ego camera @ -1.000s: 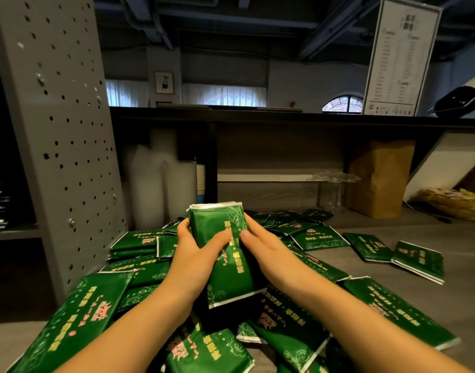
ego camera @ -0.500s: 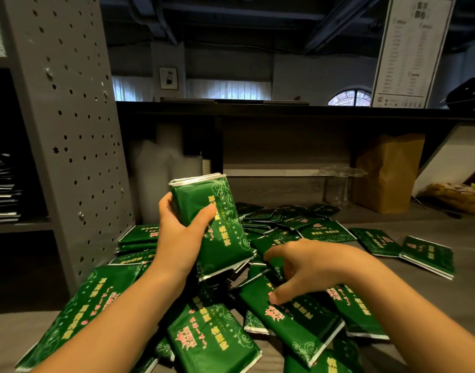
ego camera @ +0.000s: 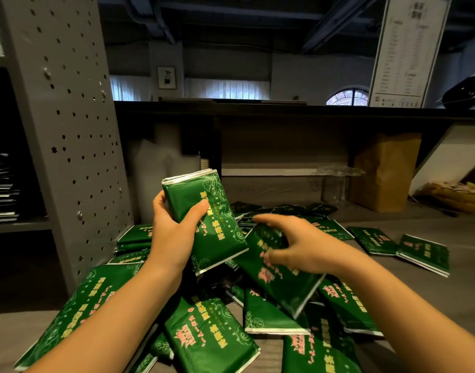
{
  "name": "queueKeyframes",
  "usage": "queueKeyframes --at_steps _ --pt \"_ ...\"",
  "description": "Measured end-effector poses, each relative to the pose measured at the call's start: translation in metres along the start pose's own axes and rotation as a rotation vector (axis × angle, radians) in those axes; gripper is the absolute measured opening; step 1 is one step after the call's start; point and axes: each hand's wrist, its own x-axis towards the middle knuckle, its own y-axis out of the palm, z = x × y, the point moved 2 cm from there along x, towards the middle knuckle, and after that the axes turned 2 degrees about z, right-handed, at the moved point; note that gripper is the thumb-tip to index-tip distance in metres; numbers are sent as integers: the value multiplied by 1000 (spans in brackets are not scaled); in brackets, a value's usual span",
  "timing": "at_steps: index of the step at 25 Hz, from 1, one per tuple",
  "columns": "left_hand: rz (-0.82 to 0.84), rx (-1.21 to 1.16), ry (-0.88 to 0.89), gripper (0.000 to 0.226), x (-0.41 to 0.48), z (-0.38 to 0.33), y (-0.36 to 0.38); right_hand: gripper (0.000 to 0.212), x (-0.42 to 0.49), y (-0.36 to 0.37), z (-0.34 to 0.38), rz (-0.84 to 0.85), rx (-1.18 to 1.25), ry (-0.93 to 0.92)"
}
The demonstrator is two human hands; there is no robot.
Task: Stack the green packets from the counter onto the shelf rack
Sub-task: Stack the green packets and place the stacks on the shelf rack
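Green packets (ego camera: 206, 222) stack in left hand (ego camera: 171, 235), right hand (ego camera: 298, 246) gripping another.

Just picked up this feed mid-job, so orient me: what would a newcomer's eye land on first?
First, the heap of green packets sprawled across the grey counter in front. Above it the left hand grips an upright bundle of packets, while the right hand, motion-blurred, holds a single packet beside it. The grey perforated rack post rises at far left.

The head-worn camera is facing forward and slightly down, sitting close over the counter (ego camera: 468, 265), edges seemingly bowing.
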Motion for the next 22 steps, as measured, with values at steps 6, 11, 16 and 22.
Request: queueKeyframes --at_steps 6,11,16,22 --pt "56 12 -70 33 -3 2 4 63 3 -14 -3 -566 569 -91" --pt "143 -30 -190 24 -16 6 20 63 2 10 15 -460 787 -235" --pt "106 -38 -222 35 -21 18 27 67 4 37 24 -381 733 -229" --pt "175 -47 -293 108 -25 21 24 70 3 50 33 -364 615 -232"
